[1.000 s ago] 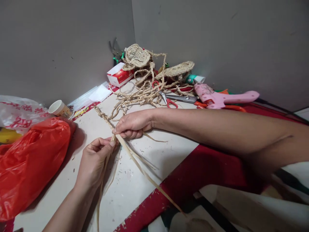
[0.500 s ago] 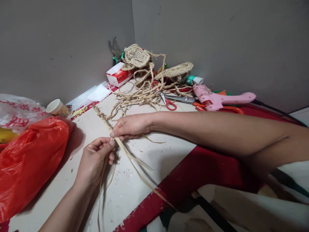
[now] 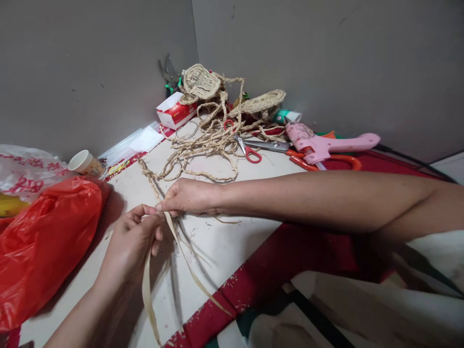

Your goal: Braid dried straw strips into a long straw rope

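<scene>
Left hand (image 3: 125,241): pinching fiber strands (image 3: 147,290)
Right hand (image 3: 188,195): pinching one braid (image 3: 154,188)
Paper cup (image 3: 85,164): one
Glue gun (image 3: 324,145): one
Strand count: fingers hide it from me

The left hand (image 3: 130,237) and the right hand (image 3: 188,195) are meeting at the lower end of a thin braid (image 3: 152,183), pinching it between their fingertips, while pale loose strips (image 3: 188,266) are hanging down from them over the white and red tabletop (image 3: 217,237). Beyond the hands, a heap of braided cord (image 3: 206,140) is lying beside small red-handled scissors (image 3: 250,153) and a pink glue gun (image 3: 322,144). A paper cup (image 3: 85,163) is leaning next to a red plastic bag (image 3: 54,237), and a red and white box (image 3: 176,112) is sitting near green-handled pruning shears (image 3: 170,77).
</scene>
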Demonstrator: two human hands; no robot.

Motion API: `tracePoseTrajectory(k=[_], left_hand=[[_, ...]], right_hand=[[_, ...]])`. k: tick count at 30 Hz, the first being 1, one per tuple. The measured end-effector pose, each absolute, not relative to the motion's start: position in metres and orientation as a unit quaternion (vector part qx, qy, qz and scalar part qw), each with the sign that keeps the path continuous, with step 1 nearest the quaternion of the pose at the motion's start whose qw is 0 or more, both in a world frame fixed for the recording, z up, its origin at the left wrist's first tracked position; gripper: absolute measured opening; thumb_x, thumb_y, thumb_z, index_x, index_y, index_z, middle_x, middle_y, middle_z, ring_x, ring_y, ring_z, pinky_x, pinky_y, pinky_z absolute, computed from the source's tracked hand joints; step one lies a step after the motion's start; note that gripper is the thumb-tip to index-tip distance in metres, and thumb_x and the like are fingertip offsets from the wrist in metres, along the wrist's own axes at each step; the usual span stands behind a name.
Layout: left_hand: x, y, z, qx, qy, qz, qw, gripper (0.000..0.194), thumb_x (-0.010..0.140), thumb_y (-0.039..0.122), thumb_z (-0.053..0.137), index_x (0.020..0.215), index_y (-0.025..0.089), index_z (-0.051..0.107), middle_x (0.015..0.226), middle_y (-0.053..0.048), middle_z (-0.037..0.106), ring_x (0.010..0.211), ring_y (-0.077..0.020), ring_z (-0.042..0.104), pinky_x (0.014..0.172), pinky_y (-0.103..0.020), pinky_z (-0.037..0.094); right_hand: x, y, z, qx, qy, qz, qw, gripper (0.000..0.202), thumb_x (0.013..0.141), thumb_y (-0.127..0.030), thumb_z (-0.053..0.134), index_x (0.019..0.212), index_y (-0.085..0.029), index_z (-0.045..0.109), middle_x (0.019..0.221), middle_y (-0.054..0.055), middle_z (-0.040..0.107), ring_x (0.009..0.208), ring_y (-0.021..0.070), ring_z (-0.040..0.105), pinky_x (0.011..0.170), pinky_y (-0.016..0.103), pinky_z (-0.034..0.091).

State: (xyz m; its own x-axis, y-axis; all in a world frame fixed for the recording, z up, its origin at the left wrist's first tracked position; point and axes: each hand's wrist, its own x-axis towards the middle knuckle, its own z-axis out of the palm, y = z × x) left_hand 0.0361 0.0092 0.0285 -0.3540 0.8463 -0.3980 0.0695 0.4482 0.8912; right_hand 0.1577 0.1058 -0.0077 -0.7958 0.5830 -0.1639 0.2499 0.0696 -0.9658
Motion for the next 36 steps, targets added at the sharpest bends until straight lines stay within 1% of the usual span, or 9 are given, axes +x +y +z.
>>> tracePoseTrajectory(k=[4,7,10,13,19,22,25,31,36], left_hand=[[0.037,0.010,0.038,0.294,0.718,0.411,0.479,0.024,0.057,0.025,0.073,0.061,0.016,0.052,0.039,0.006,0.049,0.026,-0.0038,0.035,0.030,-0.014,0.023],[0.037,0.010,0.040,0.281,0.716,0.407,0.493,0.026,0.056,0.026,0.075,0.061,0.016,0.051,0.041,0.006,0.051,0.027,-0.0041,0.036,0.030,-0.015,0.023],[0.041,0.010,0.038,0.291,0.721,0.413,0.475,0.026,0.059,0.027,0.074,0.064,0.017,0.050,0.044,0.004,0.054,0.029,-0.0065,0.040,0.031,-0.017,0.027],[0.045,0.007,0.032,0.322,0.744,0.399,0.429,0.026,0.065,0.027,0.072,0.070,0.019,0.049,0.043,0.004,0.057,0.030,-0.0094,0.045,0.033,-0.018,0.030],[0.054,0.002,0.024,0.399,0.749,0.389,0.358,0.024,0.073,0.032,0.068,0.079,0.022,0.047,0.048,0.003,0.060,0.037,-0.0127,0.051,0.038,-0.020,0.036],[0.056,0.001,0.024,0.416,0.754,0.376,0.343,0.020,0.075,0.027,0.064,0.081,0.022,0.046,0.047,0.004,0.059,0.036,-0.0135,0.051,0.038,-0.022,0.038],[0.057,0.000,0.021,0.433,0.758,0.361,0.328,0.018,0.076,0.024,0.061,0.083,0.023,0.045,0.049,0.005,0.059,0.039,-0.0134,0.052,0.042,-0.022,0.040],[0.060,-0.003,0.015,0.432,0.750,0.370,0.339,0.024,0.072,0.024,0.065,0.088,0.023,0.046,0.054,0.005,0.062,0.043,-0.0127,0.053,0.047,-0.022,0.041],[0.050,-0.007,0.025,0.405,0.748,0.366,0.379,0.035,0.070,0.035,0.071,0.096,0.018,0.055,0.056,0.002,0.063,0.044,-0.0120,0.051,0.048,-0.023,0.043]], right_hand=[[0.158,0.106,-0.006,-0.283,-0.711,0.634,0.110,0.034,0.077,-0.040,0.058,0.058,-0.016,0.045,0.041,-0.008,0.031,0.036,0.0035,0.024,0.036,0.020,0.016],[0.157,0.105,-0.005,-0.308,-0.676,0.664,0.087,0.032,0.078,-0.043,0.058,0.062,-0.017,0.049,0.035,-0.009,0.028,0.031,0.0052,0.022,0.032,0.020,0.015],[0.155,0.101,-0.003,-0.324,-0.625,0.706,0.081,0.028,0.080,-0.039,0.057,0.064,-0.017,0.050,0.034,-0.010,0.026,0.031,0.0049,0.019,0.032,0.018,0.015],[0.155,0.098,0.000,-0.347,-0.606,0.713,0.063,0.031,0.081,-0.036,0.055,0.061,-0.018,0.040,0.037,-0.009,0.027,0.033,0.0046,0.021,0.032,0.018,0.014],[0.156,0.096,-0.003,-0.344,-0.621,0.702,0.055,0.035,0.075,-0.039,0.057,0.058,-0.020,0.034,0.039,-0.008,0.027,0.034,0.0049,0.021,0.031,0.019,0.014],[0.156,0.094,-0.004,-0.340,-0.631,0.694,0.068,0.030,0.072,-0.035,0.055,0.056,-0.019,0.035,0.039,-0.008,0.028,0.033,0.0050,0.022,0.031,0.020,0.015],[0.158,0.093,-0.002,-0.337,-0.654,0.674,0.064,0.022,0.071,-0.032,0.051,0.056,-0.018,0.042,0.038,-0.006,0.030,0.032,0.0061,0.025,0.030,0.021,0.015],[0.159,0.094,-0.002,-0.330,-0.675,0.658,0.060,0.017,0.067,-0.026,0.049,0.053,-0.017,0.045,0.035,-0.005,0.033,0.030,0.0072,0.027,0.029,0.021,0.015],[0.156,0.101,-0.002,-0.320,-0.639,0.698,0.044,0.021,0.068,-0.021,0.052,0.053,-0.017,0.038,0.037,-0.007,0.031,0.030,0.0045,0.025,0.030,0.018,0.017]])
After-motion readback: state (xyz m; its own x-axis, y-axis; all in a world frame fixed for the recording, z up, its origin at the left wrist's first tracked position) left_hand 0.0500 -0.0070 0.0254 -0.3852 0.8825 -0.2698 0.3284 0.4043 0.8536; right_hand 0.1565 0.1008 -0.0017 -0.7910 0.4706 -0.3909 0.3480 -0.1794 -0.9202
